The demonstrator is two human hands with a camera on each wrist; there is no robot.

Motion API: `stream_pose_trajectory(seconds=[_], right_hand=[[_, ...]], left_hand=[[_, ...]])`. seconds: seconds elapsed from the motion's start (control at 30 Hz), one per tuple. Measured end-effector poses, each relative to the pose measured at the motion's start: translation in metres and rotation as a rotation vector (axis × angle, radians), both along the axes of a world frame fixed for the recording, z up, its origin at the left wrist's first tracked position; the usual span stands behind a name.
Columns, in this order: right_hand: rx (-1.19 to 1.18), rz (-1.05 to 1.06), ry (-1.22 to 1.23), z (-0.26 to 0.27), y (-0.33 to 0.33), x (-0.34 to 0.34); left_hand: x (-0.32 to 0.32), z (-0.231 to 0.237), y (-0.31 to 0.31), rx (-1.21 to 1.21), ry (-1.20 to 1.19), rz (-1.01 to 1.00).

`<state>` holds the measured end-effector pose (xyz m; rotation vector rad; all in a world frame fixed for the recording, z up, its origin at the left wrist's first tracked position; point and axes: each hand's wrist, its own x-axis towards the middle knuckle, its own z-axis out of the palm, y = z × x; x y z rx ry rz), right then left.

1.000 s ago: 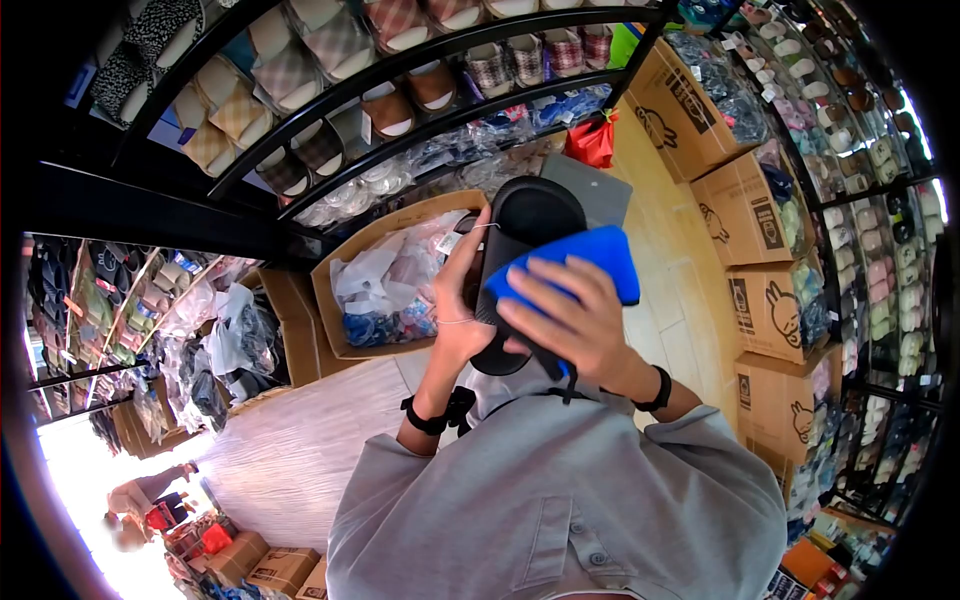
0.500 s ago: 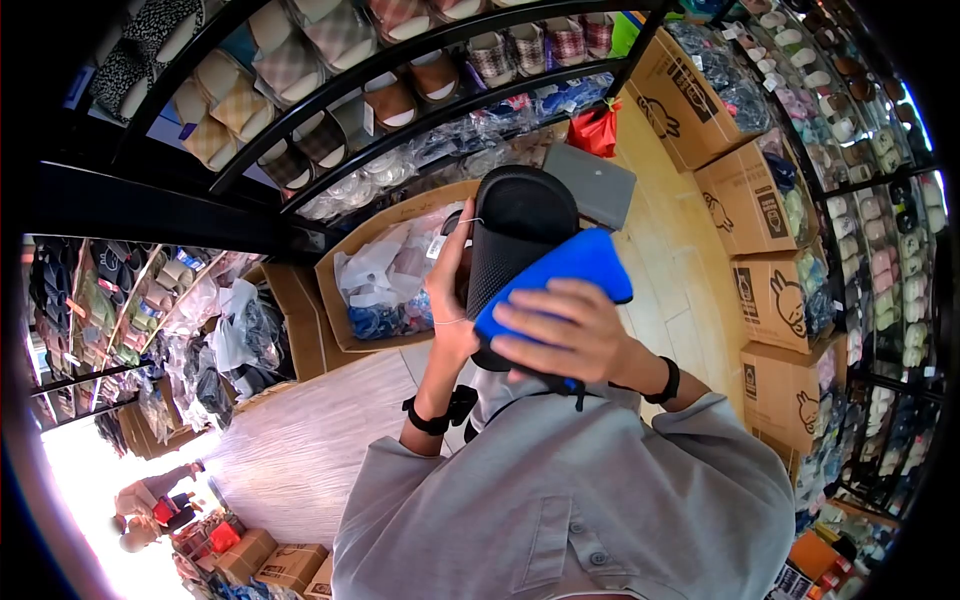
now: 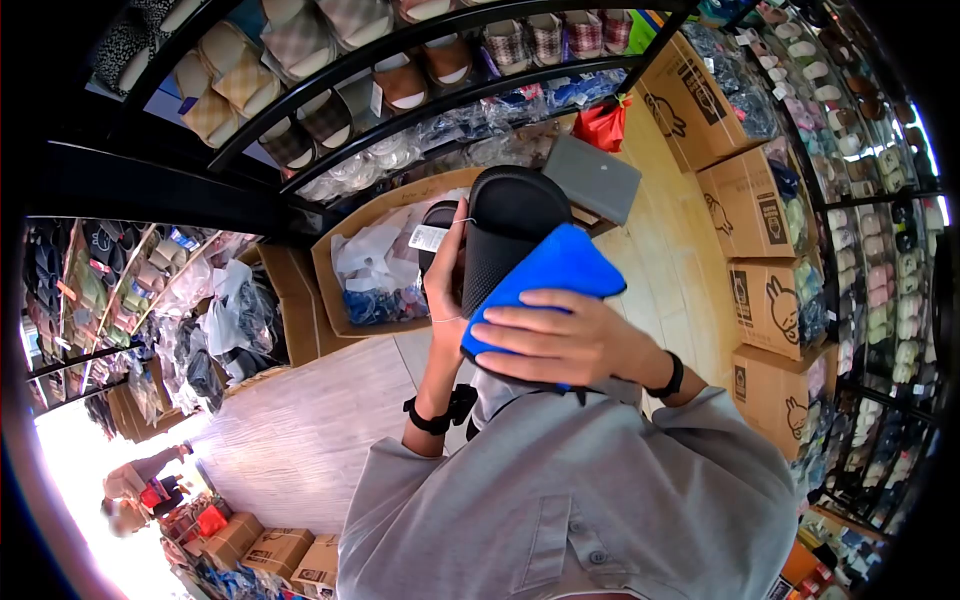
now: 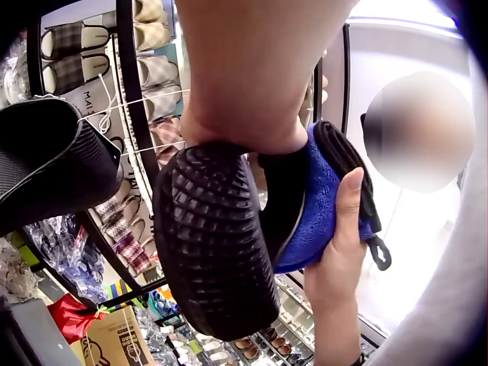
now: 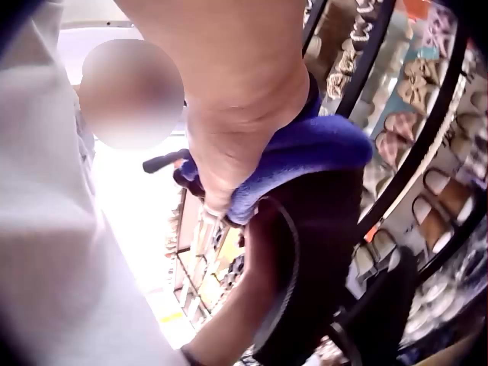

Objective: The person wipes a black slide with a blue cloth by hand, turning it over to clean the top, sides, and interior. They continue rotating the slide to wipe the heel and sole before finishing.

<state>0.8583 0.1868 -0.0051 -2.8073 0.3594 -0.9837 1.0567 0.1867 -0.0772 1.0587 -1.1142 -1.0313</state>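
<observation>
My left hand (image 3: 445,285) holds a black slide slipper (image 3: 515,205), toe pointing away from me; in the left wrist view the hand reaches in under its ridged strap (image 4: 217,244). A matching black slipper (image 4: 57,164) dangles beside it on a thin white string, and a white tag (image 3: 427,237) hangs there. My right hand (image 3: 565,345) grips a blue cloth pad (image 3: 570,265) with black edging and a loop, its fingers spread over the blue face and its thumb (image 4: 349,202) on the far side. The pad lies across the slipper's right side, covering part of the strap.
A cardboard box (image 3: 320,285) of plastic-wrapped goods stands beyond my left hand. Shelf racks of slippers rise ahead, with a black rail (image 3: 420,112) in front. A grey laptop (image 3: 595,178) and a red bag (image 3: 602,125) lie ahead; cartons (image 3: 745,205) line the right.
My right hand has slid the blue pad down and left along the slipper. The slipper, held by my left hand, has shifted slightly left, and its tag and mate now show more clearly.
</observation>
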Motion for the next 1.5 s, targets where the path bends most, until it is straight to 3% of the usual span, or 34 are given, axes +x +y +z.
stream_pose_trajectory(seconds=[0.1,0.17,0.2,0.37,0.43,0.47,0.63,0.77,0.83,0.87,0.97,1.03,1.1,1.17,1.23,1.3,1.37,1.43,1.5], right_hand=[[0.035,-0.127,-0.087,-0.005,-0.027,-0.01],[0.033,-0.304,-0.119,-0.002,-0.038,-0.012],[0.024,-0.354,-0.151,-0.006,-0.036,-0.008],[0.002,-0.068,-0.049,-0.01,-0.005,0.007],[-0.04,0.039,0.036,-0.004,-0.014,0.001],[0.021,0.016,-0.015,-0.006,-0.021,-0.001],[0.093,-0.222,-0.119,-0.001,-0.04,-0.005],[0.158,-0.043,-0.148,0.003,-0.029,0.0],[0.223,0.036,-0.067,0.01,-0.042,-0.009],[0.26,-0.006,-0.105,0.013,-0.051,-0.014],[0.2,-0.223,-0.125,0.008,-0.056,-0.016],[0.191,-0.207,-0.132,0.008,-0.04,-0.012],[0.223,-0.073,-0.112,0.007,-0.024,-0.008],[0.236,0.071,-0.052,0.006,-0.026,-0.012],[0.292,0.041,-0.04,0.013,-0.038,-0.021],[0.274,-0.119,-0.109,0.017,-0.052,-0.027],[0.199,-0.184,-0.095,0.017,-0.057,-0.03],[0.17,-0.204,-0.105,0.019,-0.049,-0.027],[0.149,-0.082,-0.099,0.021,-0.037,-0.021]], left_hand=[[0.006,0.0,0.003,-0.208,0.075,-0.038],[0.009,0.006,0.006,0.019,-0.122,0.007],[0.008,0.007,0.005,0.019,-0.171,0.027],[0.004,0.008,0.002,-0.143,0.0,-0.036],[0.003,0.006,0.004,0.085,0.108,-0.022],[0.008,0.005,0.008,-0.04,-0.013,-0.089],[0.005,0.012,0.011,0.076,-0.07,0.026],[0.01,-0.004,0.006,-0.052,-0.047,-0.02],[0.006,-0.004,0.0,-0.243,0.003,0.008],[0.004,0.003,0.006,-0.08,-0.047,0.031],[0.0,0.009,0.005,-0.04,-0.15,0.072],[0.003,0.018,0.003,-0.162,-0.263,0.009],[0.001,0.012,-0.001,-0.098,-0.066,-0.026],[0.003,0.006,-0.005,-0.036,-0.104,-0.028],[0.001,0.005,-0.005,-0.047,-0.144,-0.069],[-0.002,0.005,-0.009,-0.093,-0.279,-0.017],[-0.01,0.015,-0.012,0.016,-0.179,-0.038],[-0.009,0.02,-0.017,-0.089,-0.25,-0.049],[-0.007,0.017,-0.025,-0.266,-0.304,-0.072]])
